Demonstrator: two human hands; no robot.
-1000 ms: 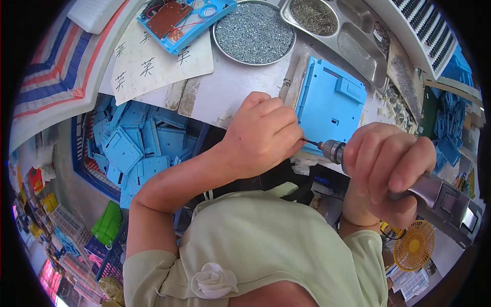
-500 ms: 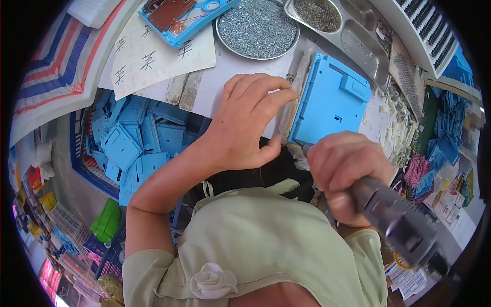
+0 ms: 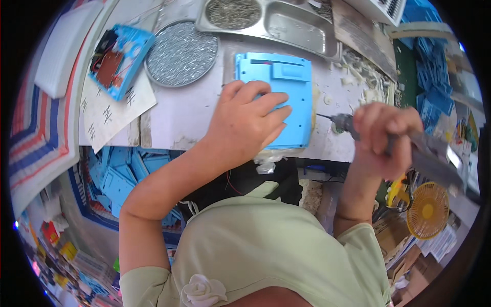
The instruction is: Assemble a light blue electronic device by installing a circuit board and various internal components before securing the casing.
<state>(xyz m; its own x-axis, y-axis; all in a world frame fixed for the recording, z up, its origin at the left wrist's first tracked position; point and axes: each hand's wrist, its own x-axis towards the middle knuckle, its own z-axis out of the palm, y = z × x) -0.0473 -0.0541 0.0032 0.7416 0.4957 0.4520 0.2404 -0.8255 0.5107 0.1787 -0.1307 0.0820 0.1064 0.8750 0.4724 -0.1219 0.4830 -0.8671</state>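
Observation:
A flat blue plastic housing (image 3: 296, 110) lies on the bench in front of me, with a raised block near its far edge. Across its left part rests my left hand (image 3: 245, 120), fingers spread over the surface and slightly bent. My right hand (image 3: 386, 133) is wrapped round a dark electric screwdriver (image 3: 434, 161), to the right of the housing. The screwdriver's thin bit points left, its tip close to the housing's right edge but apart from it. Clear plastic wrap (image 3: 268, 162) sticks out below the housing's near edge.
A round dish of small silver screws (image 3: 181, 53) and a steel compartment tray (image 3: 302, 31) stand behind. An opened blue case (image 3: 123, 61) with wires sits on marked paper (image 3: 110, 115). White plastic bits (image 3: 376, 92) lie right. Blue panels (image 3: 117, 179) fill a crate at left.
The view has shifted to the right. My left hand has come from beside the housing onto it. My right hand and the screwdriver now sit farther right, off the housing's near corner.

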